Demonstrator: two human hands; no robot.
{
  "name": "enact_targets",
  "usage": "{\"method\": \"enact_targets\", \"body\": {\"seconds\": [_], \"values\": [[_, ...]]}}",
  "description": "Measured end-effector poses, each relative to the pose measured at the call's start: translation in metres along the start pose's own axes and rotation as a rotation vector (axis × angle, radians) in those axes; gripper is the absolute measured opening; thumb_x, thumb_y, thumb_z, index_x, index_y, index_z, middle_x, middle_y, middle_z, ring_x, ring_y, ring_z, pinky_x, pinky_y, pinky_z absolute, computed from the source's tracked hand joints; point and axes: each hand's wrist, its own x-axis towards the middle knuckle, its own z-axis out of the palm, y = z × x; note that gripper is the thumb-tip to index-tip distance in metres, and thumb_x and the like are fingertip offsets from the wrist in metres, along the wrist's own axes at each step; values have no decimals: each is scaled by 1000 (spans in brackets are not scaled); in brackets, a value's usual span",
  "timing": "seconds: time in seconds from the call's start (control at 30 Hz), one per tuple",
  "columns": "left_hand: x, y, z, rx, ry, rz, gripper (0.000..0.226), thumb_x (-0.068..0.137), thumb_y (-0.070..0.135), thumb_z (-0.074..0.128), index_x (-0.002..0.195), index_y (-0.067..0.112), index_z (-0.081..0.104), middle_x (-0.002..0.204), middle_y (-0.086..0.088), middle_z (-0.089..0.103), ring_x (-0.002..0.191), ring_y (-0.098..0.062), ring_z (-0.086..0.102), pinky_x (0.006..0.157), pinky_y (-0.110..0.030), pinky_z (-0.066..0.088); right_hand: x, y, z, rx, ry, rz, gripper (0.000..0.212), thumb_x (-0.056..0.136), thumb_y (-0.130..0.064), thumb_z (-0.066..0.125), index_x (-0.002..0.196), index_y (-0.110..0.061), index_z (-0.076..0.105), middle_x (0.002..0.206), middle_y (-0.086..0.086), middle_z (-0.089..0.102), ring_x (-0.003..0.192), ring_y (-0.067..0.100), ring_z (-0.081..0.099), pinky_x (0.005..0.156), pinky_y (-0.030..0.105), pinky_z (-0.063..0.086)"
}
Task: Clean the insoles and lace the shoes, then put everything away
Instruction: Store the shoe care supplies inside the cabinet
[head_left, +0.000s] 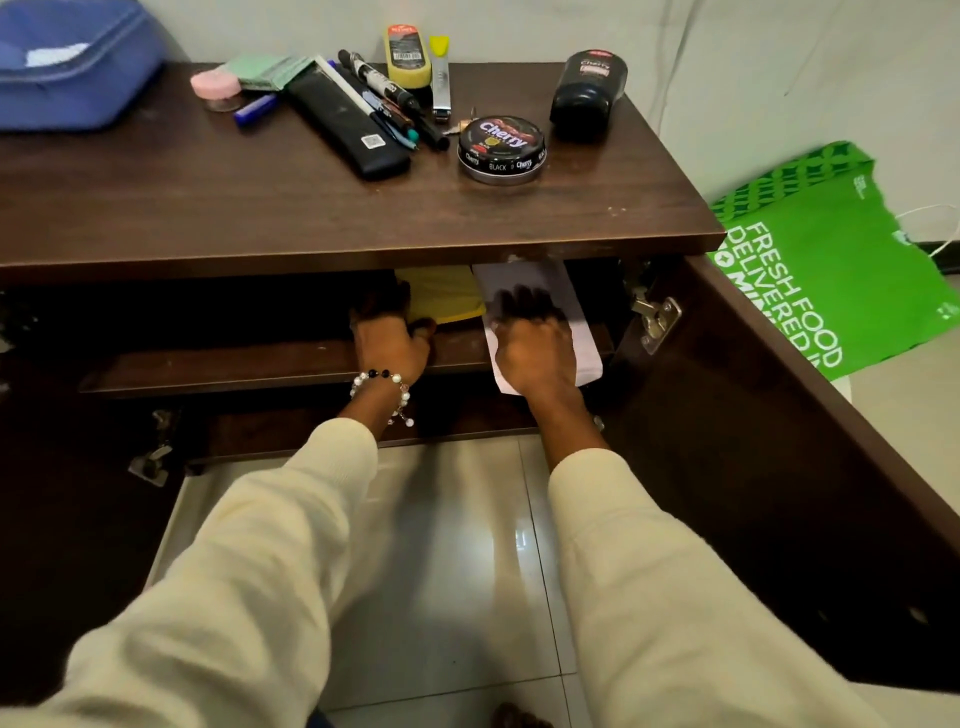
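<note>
Both my hands reach into the open dark wooden cabinet (363, 223), onto its upper shelf (234, 364). My left hand (389, 338), with a bead bracelet at the wrist, grips the edge of a yellow item (447, 291) that lies under the cabinet top. My right hand (535, 348) lies on a white flat item (582, 343) whose near end hangs over the shelf edge; its fingers curl over that item. Whether these are insoles I cannot tell. No shoes are in sight.
On the cabinet top lie a black shoe polish tin (501, 148), a black polish bottle (587, 93), a yellow sponge applicator (408, 57), pens and a black case (345, 124), and a blue basin (67, 62). The right door (805, 441) stands open; a green bag (831, 260) lies behind it.
</note>
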Motion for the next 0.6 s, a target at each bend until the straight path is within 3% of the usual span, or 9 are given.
{"method": "enact_targets", "body": {"seconds": [0.17, 0.37, 0.5, 0.6], "values": [[1, 2, -1, 69, -9, 20, 45, 94, 24, 56, 138, 15, 50, 139, -13, 51, 131, -32, 40, 116, -37, 15, 9, 6, -16, 76, -112, 106, 41, 98, -22, 39, 139, -20, 46, 143, 13, 46, 132, 34, 40, 112, 42, 30], [7, 13, -1, 198, -62, -43, 47, 95, 18, 46, 141, 13, 43, 141, -14, 47, 133, -33, 35, 116, -39, 10, 18, 9, -20, 84, -168, 85, 49, 101, -29, 34, 149, -32, 23, 156, 4, 24, 141, 31, 24, 114, 43, 24], [7, 14, -9, 92, -128, -92, 53, 93, 17, 50, 145, 13, 37, 146, -14, 40, 136, -35, 28, 117, -40, 12, 14, 10, -25, 145, -191, 119, 41, 99, -24, 40, 139, -19, 43, 140, 15, 47, 127, 36, 44, 103, 42, 39], [1, 9, -11, -14, -143, -116, 51, 92, 26, 58, 138, 8, 46, 139, -18, 47, 131, -37, 36, 114, -39, 24, -1, 6, -33, 197, -44, 113, 28, 94, -19, 50, 115, -6, 64, 114, 21, 63, 107, 39, 57, 89, 40, 47]]}}
